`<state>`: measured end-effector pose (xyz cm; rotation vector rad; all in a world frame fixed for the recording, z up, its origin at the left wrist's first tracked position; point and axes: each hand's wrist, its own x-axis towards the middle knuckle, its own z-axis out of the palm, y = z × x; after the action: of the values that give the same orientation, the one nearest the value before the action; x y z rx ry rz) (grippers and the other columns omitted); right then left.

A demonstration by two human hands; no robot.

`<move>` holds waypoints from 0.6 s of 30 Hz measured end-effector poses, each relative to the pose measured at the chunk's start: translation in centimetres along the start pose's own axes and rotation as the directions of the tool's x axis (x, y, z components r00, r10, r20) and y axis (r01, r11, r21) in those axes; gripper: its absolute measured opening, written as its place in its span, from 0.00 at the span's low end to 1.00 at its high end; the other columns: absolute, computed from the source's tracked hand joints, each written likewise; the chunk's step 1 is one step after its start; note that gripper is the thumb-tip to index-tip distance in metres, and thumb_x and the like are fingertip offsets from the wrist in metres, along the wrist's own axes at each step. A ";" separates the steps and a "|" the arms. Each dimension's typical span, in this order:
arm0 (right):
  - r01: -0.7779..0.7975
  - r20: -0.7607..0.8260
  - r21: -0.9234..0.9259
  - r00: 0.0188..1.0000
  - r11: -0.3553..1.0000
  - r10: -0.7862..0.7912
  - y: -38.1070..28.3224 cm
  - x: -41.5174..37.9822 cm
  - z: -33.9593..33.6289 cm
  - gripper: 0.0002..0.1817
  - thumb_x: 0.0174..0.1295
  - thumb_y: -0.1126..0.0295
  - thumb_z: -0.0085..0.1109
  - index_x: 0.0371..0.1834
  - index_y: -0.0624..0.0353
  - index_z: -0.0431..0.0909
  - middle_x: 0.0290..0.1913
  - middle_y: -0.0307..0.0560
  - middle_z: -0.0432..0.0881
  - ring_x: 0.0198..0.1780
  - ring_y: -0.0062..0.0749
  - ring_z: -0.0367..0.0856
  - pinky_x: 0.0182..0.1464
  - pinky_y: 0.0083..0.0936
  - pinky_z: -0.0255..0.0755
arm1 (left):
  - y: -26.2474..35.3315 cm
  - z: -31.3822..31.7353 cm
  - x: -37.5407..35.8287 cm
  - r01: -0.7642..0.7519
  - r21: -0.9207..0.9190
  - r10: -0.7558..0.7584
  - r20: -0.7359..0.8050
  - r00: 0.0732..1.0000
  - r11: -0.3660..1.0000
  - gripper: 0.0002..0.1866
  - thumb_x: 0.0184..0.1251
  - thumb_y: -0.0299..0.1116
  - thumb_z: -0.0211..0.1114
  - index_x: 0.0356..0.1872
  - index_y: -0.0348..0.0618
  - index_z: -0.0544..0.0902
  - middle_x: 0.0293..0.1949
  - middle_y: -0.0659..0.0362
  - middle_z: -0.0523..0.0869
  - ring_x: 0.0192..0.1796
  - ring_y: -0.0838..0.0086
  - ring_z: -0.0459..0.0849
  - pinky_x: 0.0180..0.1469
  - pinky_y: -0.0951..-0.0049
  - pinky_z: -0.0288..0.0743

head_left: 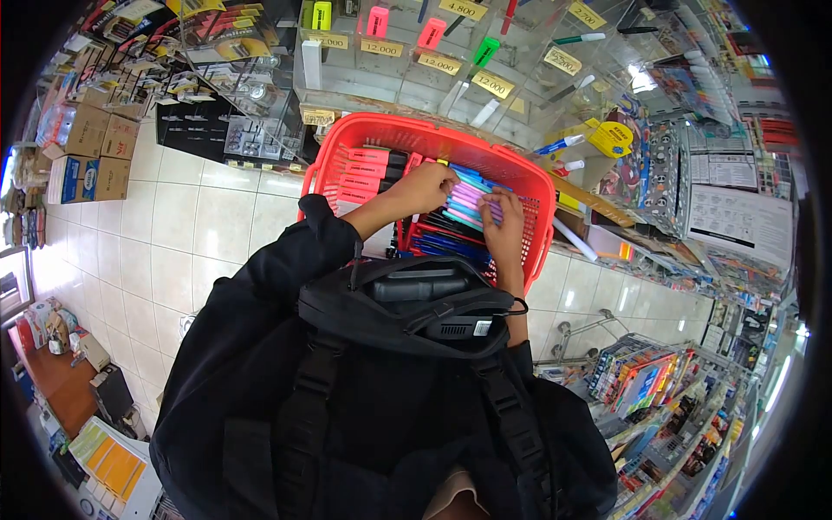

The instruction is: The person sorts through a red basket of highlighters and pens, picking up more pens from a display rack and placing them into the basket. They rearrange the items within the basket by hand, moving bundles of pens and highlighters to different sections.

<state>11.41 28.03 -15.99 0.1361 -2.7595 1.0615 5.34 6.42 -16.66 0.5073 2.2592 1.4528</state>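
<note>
Pastel pens [469,196] lie bunched inside a red basket [416,123], the left hand [428,188] pinching their left ends, the right hand [504,224] grasping their right ends. Blue pens [451,249] sit nearer; pink highlighters [359,184] are stacked left. Beyond the basket's far rim stands a price-tagged pen display [364,74].

The left arm [381,213] slants forward and to the right, and the left hand [431,185] has bent fingers. The right arm [512,276] points ahead. The right hand [504,227] is near it, fingers curled.
</note>
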 end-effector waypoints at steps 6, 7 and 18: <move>0.000 0.019 -0.015 1.000 1.000 0.000 0.0 0.1 0.0 0.21 0.65 0.63 0.66 0.57 0.63 0.80 0.62 0.59 0.80 0.65 0.53 0.75 0.71 0.44 0.62 | -1.0 0.1 0.4 -0.056 0.003 0.056 -0.047 0.997 0.998 0.13 0.67 0.24 0.58 0.49 0.33 0.85 0.37 0.46 0.89 0.37 0.60 0.90 0.42 0.64 0.82; 0.002 0.028 -0.018 1.000 1.000 -0.001 0.0 0.0 0.0 0.24 0.65 0.61 0.66 0.60 0.63 0.78 0.64 0.59 0.79 0.67 0.53 0.74 0.73 0.44 0.60 | -1.1 0.1 0.5 -0.055 0.032 0.057 -0.051 0.997 0.998 0.13 0.67 0.24 0.58 0.49 0.34 0.85 0.38 0.46 0.89 0.37 0.59 0.90 0.42 0.64 0.82; 0.009 0.128 -0.135 0.992 0.991 0.009 0.6 -0.4 0.5 0.31 0.65 0.52 0.67 0.66 0.61 0.76 0.68 0.57 0.76 0.72 0.50 0.70 0.77 0.51 0.50 | 0.4 -2.1 0.4 -0.168 0.121 0.161 0.064 0.985 0.978 0.17 0.70 0.32 0.60 0.57 0.39 0.83 0.44 0.48 0.89 0.46 0.58 0.89 0.50 0.62 0.81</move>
<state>11.63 28.18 -16.84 0.1920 -2.9358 0.8909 3.96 5.14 -15.59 0.7804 2.3235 1.3595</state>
